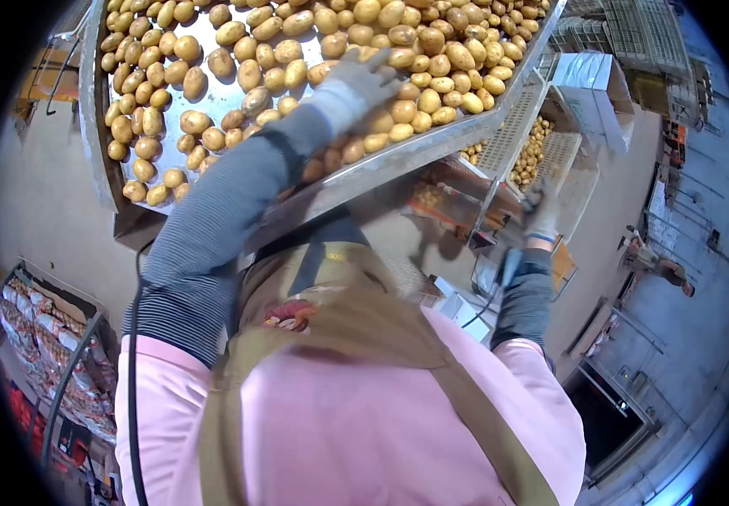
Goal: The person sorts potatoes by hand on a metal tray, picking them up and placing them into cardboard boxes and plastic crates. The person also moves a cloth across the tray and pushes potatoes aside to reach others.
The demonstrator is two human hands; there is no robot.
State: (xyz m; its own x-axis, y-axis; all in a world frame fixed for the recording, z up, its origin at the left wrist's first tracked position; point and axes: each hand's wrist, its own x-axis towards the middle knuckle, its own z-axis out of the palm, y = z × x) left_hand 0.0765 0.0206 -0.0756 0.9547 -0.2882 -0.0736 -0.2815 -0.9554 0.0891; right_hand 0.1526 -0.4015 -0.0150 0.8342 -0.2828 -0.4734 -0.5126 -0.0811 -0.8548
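Metal tray rim between potatoes and apron, crates beyond.

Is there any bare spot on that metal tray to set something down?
Only small gaps: the metal tray shows bare on its left side, between potatoes along its left wall and those in the middle. Around and right of the left hand, potatoes crowd together nearly to the rim.

You have bright light on the potatoes at the upper centre, with dark shadows between them and pale glare on the metal tray; your left hand and right hand are blurred; fisheye distortion bends straight lines outward into black corners; a bluish glow shows at the lower right; distant detail at the right is soft.
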